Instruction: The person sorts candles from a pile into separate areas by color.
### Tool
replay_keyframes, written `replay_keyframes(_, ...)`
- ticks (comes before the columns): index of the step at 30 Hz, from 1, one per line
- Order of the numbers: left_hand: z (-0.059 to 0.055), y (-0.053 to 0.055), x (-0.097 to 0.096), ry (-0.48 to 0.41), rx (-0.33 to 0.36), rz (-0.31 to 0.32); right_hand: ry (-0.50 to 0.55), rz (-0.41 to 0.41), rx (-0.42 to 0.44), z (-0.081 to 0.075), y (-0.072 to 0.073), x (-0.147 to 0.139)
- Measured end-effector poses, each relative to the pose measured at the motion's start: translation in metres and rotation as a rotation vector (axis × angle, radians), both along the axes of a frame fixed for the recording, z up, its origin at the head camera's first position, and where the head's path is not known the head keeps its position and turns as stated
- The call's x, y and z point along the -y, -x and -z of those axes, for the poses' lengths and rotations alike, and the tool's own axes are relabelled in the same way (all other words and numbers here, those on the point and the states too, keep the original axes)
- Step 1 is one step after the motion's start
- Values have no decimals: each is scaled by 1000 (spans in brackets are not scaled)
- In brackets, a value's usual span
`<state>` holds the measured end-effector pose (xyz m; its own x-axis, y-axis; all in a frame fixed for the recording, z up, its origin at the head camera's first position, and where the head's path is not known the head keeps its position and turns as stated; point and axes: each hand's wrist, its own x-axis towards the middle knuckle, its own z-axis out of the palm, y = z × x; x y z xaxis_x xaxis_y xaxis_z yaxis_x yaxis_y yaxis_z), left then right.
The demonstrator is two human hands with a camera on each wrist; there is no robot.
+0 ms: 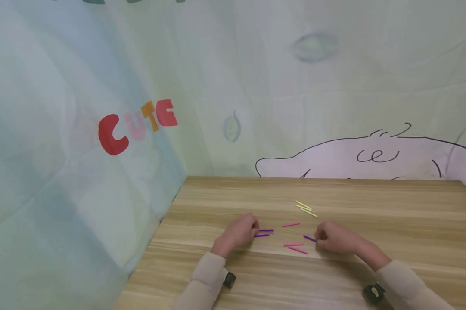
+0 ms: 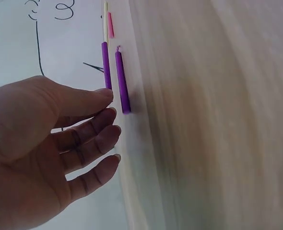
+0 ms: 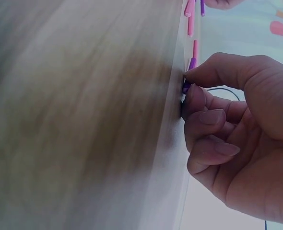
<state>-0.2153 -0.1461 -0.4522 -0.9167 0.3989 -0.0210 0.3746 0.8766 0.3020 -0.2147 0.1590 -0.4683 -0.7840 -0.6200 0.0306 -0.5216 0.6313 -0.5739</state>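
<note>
My left hand (image 1: pixel 238 233) pinches the end of a thin purple candle (image 2: pixel 106 64) between thumb and index finger, the other fingers spread loosely below. Just beside it lies a second purple candle (image 2: pixel 123 86), its wick visible. On the right side, my right hand (image 1: pixel 337 238) pinches another purple candle (image 1: pixel 309 238) at its near end, thumb against curled index finger. Its held end is partly hidden by the fingertips. Between the hands are three pink candles: one pink candle (image 1: pixel 291 224) farther back, and a pair of pink candles (image 1: pixel 298 250) closer to me.
Several pale yellow candles (image 1: pixel 309 212) lie close together farther back on the wood-grain table (image 1: pixel 233 193). A printed cloth backdrop (image 1: pixel 233 77) rises behind the table and along its left side. A small dark camera (image 1: pixel 374 292) sits at the right wrist.
</note>
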Motion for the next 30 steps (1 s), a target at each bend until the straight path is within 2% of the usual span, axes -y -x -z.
replay_keyframes(9,0,3,15,-27,-19,-16,-3,14,30,-2,1,0)
replay_keyframes(13,1,3,17,-23,-8,-16,-12,21,23,-2,0,0)
replay_keyframes(20,1,0,20,-27,-16,-16,50,-41,9,0,0,0)
replay_keyframes(30,2,0,21,-22,-33,-7,49,-31,19,-4,-2,1)
